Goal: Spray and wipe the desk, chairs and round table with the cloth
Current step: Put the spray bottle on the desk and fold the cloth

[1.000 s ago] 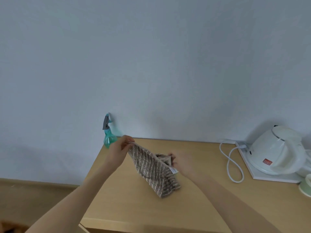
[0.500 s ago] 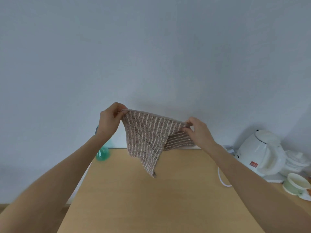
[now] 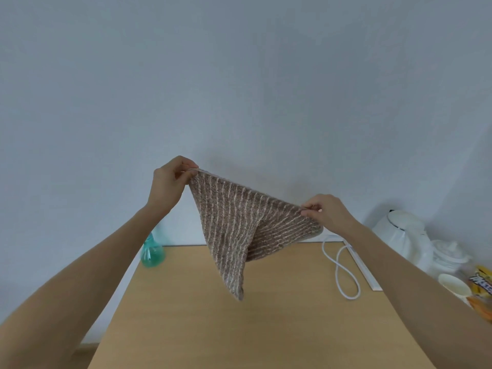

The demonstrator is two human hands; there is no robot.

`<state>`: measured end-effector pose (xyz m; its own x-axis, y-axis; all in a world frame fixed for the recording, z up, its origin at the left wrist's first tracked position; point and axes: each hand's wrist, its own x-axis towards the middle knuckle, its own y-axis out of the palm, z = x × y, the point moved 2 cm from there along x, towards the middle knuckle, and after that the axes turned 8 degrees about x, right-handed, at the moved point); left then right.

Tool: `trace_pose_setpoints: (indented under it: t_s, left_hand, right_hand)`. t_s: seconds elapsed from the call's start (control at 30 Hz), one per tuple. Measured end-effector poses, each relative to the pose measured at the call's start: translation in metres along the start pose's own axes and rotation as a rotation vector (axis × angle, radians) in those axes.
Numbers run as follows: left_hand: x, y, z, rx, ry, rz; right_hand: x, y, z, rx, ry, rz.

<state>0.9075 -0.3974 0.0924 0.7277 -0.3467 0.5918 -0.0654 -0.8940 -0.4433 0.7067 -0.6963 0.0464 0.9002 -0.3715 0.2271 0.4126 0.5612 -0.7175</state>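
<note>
While both arms reach up from the lower corners of the frame, the head view shows a brown cloth [image 3: 234, 225] with pale stripes stretched in the air between two hands at the centre. At centre left, the left hand [image 3: 170, 182] pinches one top corner of the cloth, thumb and curled fingers closed tight on the edge. Lower and to the right, the right hand [image 3: 328, 211] pinches the opposite corner in the same way, fingertips pressed together on the fabric. Between them the top edge slopes down from left to right, and the rest of the cloth hangs in a folded point toward the bottom centre, clear of the wooden desk [image 3: 253, 328] beneath it.

On the desk's far left corner, near the wall and partly hidden behind the left forearm, stands a teal spray bottle [image 3: 152, 253]. Right of centre, a white cable [image 3: 343, 272] lies looped on the desk top. At the right edge of the frame stand a white kettle [image 3: 399, 233], a white lidded pot [image 3: 448, 255], a pale cup [image 3: 452, 284] and some orange-and-yellow packets [image 3: 482, 286], partly cut off.
</note>
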Motion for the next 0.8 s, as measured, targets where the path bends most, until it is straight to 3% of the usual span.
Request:
trace_pose_setpoints:
  t_s: [0.23,0.57,0.8]
  left_hand:
    - [-0.004,-0.009,0.004,0.005,-0.012,-0.008]
    - [-0.005,-0.027,0.014,0.065,-0.031,-0.04]
    - [-0.003,-0.028,0.022,0.14,-0.047,-0.039]
  right_hand:
    - [-0.009,0.003,-0.001,0.196,-0.019,0.063]
    - [-0.01,-0.005,-0.005,0.235,-0.023,0.086]
    - [0.01,-0.029,0.004,0.042,-0.092,-0.226]
